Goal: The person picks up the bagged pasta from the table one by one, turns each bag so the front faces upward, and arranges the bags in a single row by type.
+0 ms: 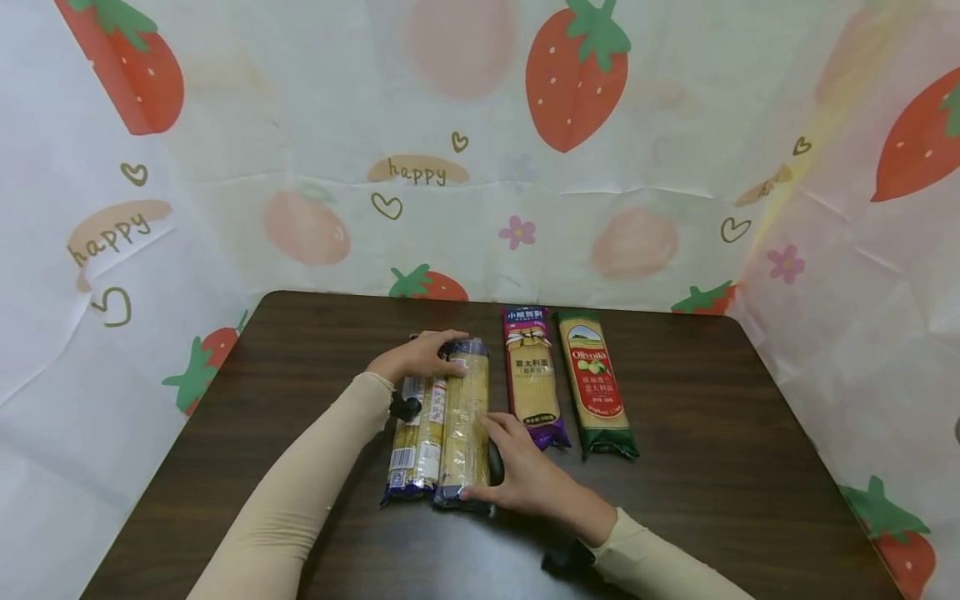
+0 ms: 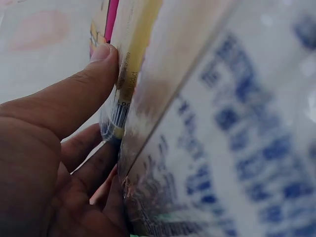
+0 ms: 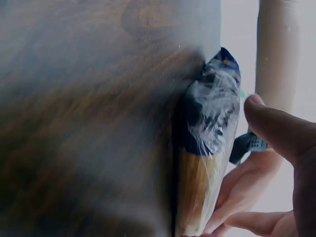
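Note:
Two clear-wrapped spaghetti packs lie side by side at the table's middle in the head view. My left hand (image 1: pixel 416 354) reaches across the far part of the left spaghetti pack (image 1: pixel 426 433) and grips the far end of the right spaghetti pack (image 1: pixel 467 417). In the left wrist view, its thumb (image 2: pixel 101 64) presses on wrapping while the other fingers sit lower along the edge. My right hand (image 1: pixel 536 471) holds the right pack's near part, thumb at its blue end and fingers along its right side. The right wrist view shows that crinkled blue end (image 3: pixel 212 108) close against the table.
To the right lie a purple-ended spaghetti pack (image 1: pixel 532 375) and a green-and-red spaghetti pack (image 1: pixel 596 383), roughly parallel. All rest on a dark wooden table (image 1: pixel 720 467). A strawberry-print sheet (image 1: pixel 337 100) hangs behind and at both sides.

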Action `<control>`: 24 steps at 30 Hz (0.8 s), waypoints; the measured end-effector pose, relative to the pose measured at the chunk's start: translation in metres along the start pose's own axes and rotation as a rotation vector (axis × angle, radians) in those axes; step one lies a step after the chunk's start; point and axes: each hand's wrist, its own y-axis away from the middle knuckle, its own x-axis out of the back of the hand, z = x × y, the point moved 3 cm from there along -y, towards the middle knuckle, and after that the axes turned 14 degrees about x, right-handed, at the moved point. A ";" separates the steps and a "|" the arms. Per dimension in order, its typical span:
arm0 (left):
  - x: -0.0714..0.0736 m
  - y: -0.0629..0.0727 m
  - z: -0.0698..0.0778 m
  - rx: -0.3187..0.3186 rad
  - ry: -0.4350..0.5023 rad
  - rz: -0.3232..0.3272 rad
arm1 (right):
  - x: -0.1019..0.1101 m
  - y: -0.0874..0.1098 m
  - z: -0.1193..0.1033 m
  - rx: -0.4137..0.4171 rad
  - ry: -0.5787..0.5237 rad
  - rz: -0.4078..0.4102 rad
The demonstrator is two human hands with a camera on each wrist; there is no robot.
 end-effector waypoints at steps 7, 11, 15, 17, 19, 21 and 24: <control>0.000 -0.002 -0.003 -0.036 0.057 0.000 | -0.008 -0.005 -0.008 -0.021 0.085 -0.075; -0.001 -0.001 -0.004 -0.038 0.078 0.004 | -0.012 -0.009 -0.012 -0.080 0.172 -0.126; -0.001 0.002 -0.004 -0.030 0.081 0.011 | -0.014 -0.014 -0.018 -0.121 0.227 -0.153; -0.001 0.003 -0.004 -0.023 0.075 0.016 | -0.014 -0.017 -0.021 -0.128 0.244 -0.164; -0.001 0.004 -0.004 -0.020 0.066 0.019 | -0.014 -0.019 -0.023 -0.132 0.262 -0.174; -0.001 0.004 -0.004 -0.018 0.061 0.022 | -0.014 -0.020 -0.024 -0.138 0.292 -0.185; -0.001 0.002 -0.004 -0.020 0.063 0.018 | -0.013 -0.022 -0.024 -0.141 0.327 -0.198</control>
